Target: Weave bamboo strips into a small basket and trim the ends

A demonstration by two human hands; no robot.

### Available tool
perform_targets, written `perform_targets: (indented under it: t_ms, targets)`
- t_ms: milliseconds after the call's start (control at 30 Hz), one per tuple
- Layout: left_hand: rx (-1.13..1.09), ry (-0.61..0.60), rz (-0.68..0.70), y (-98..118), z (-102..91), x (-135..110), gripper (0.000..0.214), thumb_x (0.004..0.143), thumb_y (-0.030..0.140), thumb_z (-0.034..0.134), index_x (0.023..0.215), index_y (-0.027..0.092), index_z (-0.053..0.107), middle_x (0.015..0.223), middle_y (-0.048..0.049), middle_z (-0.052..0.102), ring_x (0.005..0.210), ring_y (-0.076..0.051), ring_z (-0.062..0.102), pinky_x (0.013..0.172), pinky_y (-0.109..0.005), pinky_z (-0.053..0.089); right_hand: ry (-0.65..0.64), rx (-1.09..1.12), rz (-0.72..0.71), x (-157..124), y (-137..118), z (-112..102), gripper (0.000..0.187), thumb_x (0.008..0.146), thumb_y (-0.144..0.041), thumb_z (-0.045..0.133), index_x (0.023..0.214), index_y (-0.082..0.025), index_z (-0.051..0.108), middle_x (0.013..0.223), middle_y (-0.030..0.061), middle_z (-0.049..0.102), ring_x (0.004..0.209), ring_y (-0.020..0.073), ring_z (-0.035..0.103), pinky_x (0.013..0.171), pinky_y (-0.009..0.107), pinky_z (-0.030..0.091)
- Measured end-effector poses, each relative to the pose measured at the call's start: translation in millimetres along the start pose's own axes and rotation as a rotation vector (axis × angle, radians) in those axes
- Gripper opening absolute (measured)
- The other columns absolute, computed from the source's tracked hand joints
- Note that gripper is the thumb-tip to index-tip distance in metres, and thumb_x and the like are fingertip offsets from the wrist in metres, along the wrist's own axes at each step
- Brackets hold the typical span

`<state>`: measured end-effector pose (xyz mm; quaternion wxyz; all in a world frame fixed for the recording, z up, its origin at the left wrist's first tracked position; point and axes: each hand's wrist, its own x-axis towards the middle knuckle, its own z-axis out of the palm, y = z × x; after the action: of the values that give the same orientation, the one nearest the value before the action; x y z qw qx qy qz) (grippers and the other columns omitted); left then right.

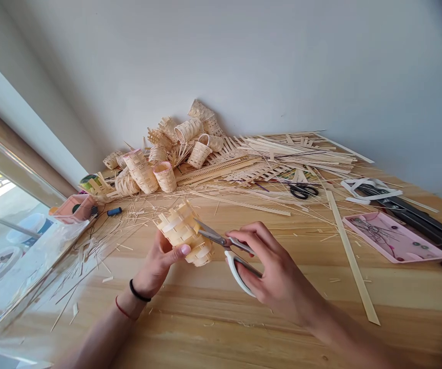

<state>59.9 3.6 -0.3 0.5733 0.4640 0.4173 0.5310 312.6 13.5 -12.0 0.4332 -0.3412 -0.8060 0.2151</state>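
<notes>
A small woven basket [184, 228] of pale wood strips is tilted above the table, its upper edge uneven with strip ends sticking up. My left hand [163, 256] grips it from below and the left, thumb pressed on the weave. My right hand [273, 261] has its fingers through the handles of white-handled scissors [239, 274]. The scissor blades point left and reach the right side of the basket near its upper edge. Whether a strip lies between the blades I cannot tell.
Several finished and unfinished baskets [140, 169] pile up at the back left. Loose strips [301, 154] heap against the wall. Black scissors [303, 191], a pink tray [394, 238] with small items, a long flat strip [352, 261] and a pink box [77, 209] lie around.
</notes>
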Motion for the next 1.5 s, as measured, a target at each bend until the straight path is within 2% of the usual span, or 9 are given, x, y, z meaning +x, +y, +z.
perform_targets:
  t_ms: [133, 367, 667, 900, 1067, 1367, 1500]
  targets:
    - [0.000, -0.073, -0.008, 0.5, -0.3, -0.6, 0.066, 0.085, 0.051, 0.083, 0.141, 0.022, 0.064, 0.130, -0.0124, 0.076, 0.124, -0.037, 0.068, 0.105, -0.048, 0.052, 0.007, -0.018, 0.002, 1.0, 1.1, -0.9, 0.036, 0.098, -0.011, 0.056, 0.132, -0.025, 0.056, 0.120, 0.0104, 0.057, 0.111, 0.0244, 0.068, 0.099, 0.040, 0.061]
    - [0.062, -0.083, 0.029, -0.4, -3.8, -0.6, 0.072, 0.080, 0.053, 0.086, 0.142, 0.023, 0.063, 0.123, -0.0108, 0.077, 0.126, -0.037, 0.066, 0.108, -0.051, 0.049, -0.038, 0.009, 0.007, 4.1, 0.4, -2.0, 0.031, 0.100, -0.014, 0.056, 0.130, -0.023, 0.059, 0.117, 0.0107, 0.062, 0.107, 0.0237, 0.070, 0.093, 0.038, 0.062]
    - [0.196, 0.010, 0.088, -5.7, -11.8, 0.1, 0.076, 0.079, 0.054, 0.087, 0.141, 0.022, 0.058, 0.124, -0.0110, 0.073, 0.128, -0.035, 0.062, 0.112, -0.051, 0.044, -0.142, 0.110, 0.093, 7.2, 2.2, -5.2, 0.027, 0.099, -0.019, 0.062, 0.125, -0.025, 0.067, 0.108, 0.0070, 0.071, 0.098, 0.0219, 0.071, 0.087, 0.034, 0.059]
    - [0.193, 0.032, 0.108, -5.1, -9.2, -0.6, 0.076, 0.078, 0.052, 0.088, 0.140, 0.023, 0.055, 0.122, -0.0101, 0.073, 0.120, -0.033, 0.065, 0.105, -0.048, 0.048, -0.154, 0.175, 0.117, 8.1, 0.7, -7.3, 0.025, 0.102, -0.017, 0.057, 0.121, -0.026, 0.069, 0.103, 0.0051, 0.066, 0.091, 0.0188, 0.069, 0.082, 0.029, 0.056]
    - [0.196, 0.055, 0.108, -4.6, -7.7, -0.7, 0.079, 0.075, 0.054, 0.089, 0.140, 0.023, 0.056, 0.123, -0.0105, 0.072, 0.123, -0.035, 0.063, 0.106, -0.048, 0.048, -0.186, 0.190, 0.178, 9.6, -1.1, -12.1, 0.027, 0.104, -0.019, 0.056, 0.125, -0.027, 0.071, 0.102, 0.0047, 0.065, 0.091, 0.0183, 0.068, 0.083, 0.028, 0.056]
    - [0.178, 0.047, 0.071, -11.0, -11.7, 2.3, 0.077, 0.078, 0.059, 0.086, 0.141, 0.023, 0.060, 0.126, -0.0123, 0.074, 0.130, -0.038, 0.061, 0.111, -0.052, 0.045, -0.151, 0.212, 0.215, 9.8, -1.2, -12.0, 0.027, 0.101, -0.020, 0.056, 0.121, -0.025, 0.073, 0.100, 0.0066, 0.065, 0.091, 0.0196, 0.069, 0.081, 0.028, 0.059]
    - [0.104, 0.016, 0.048, -11.5, -12.4, 1.6, 0.073, 0.080, 0.058, 0.085, 0.140, 0.025, 0.061, 0.125, -0.0112, 0.075, 0.132, -0.037, 0.060, 0.112, -0.052, 0.045, -0.084, 0.154, 0.204, 9.8, 2.5, -7.1, 0.025, 0.101, -0.021, 0.058, 0.121, -0.024, 0.071, 0.100, 0.0062, 0.066, 0.090, 0.0197, 0.069, 0.083, 0.030, 0.058]
